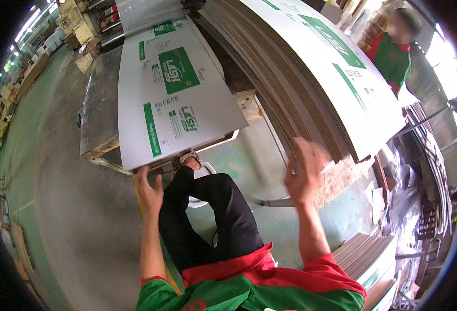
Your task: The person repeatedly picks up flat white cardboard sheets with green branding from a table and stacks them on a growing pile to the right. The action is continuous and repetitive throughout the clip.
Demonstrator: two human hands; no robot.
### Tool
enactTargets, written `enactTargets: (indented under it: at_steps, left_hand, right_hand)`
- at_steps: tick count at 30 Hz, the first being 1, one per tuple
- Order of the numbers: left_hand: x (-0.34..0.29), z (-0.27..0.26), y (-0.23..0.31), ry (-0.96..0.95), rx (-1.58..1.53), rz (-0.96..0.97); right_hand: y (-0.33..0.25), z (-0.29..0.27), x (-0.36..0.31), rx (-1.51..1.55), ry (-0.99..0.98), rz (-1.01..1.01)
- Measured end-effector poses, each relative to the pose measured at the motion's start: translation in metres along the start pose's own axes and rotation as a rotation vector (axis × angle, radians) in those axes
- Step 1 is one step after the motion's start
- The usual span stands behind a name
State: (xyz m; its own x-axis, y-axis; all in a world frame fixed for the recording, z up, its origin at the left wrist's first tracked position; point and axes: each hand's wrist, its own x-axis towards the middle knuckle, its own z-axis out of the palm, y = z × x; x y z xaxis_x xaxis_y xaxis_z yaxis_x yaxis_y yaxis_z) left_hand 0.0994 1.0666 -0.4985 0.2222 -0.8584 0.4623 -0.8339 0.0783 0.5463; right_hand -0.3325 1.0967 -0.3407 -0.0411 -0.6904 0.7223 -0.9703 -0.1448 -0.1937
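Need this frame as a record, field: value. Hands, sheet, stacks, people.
left hand: open, by the sheet's near left corner; contact unclear
right hand: open, slightly blurred, by the near end of the large stack; holds nothing visible
sheet: white panel with green print, lying on a metal-topped table
large stack: brown-edged boards, white and green on top, right of the sheet
second stack: boards at lower right
co-worker: person in green and red, beyond the large stack
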Motion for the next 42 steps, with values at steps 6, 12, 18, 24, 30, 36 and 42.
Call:
enactTargets:
  at_steps: [6,12,18,24,30,36,42]
  left_hand:
    - [-0.047,-0.016,0.063,-0.302,-0.502,-0.146]
    - [-0.002,-0.077,0.184,-0.33,-1.339,-0.155]
    - [0.037,-0.15,0.208,-0.661,-1.838,-0.332]
    - [0.004,-0.191,0.141,-0.584,-1.552,-0.284]
    - [-0.048,-0.227,0.086,-0.367,-1.446,-0.461]
    - [-0.101,-0.222,0.041,-0.253,-1.26,-0.816]
    - [-0.168,-0.18,-0.02,-0.105,-0.914,-0.864]
  right_hand:
    - [0.066,-0.122,0.063,-0.552,-0.212,0.088]
    - [-0.08,-0.135,0.103,-0.174,0.123,-0.228]
    - [-0.06,-0.158,0.008,0.234,0.114,-0.186]
    - [0.098,-0.178,-0.056,-0.057,0.39,0.376]
    - [0.09,-0.134,-0.073,0.271,-0.025,0.472]
    - [0.061,-0.051,-0.078,0.92,-0.314,0.704]
    - [0.039,0.009,-0.148,0.821,-0.655,0.788]
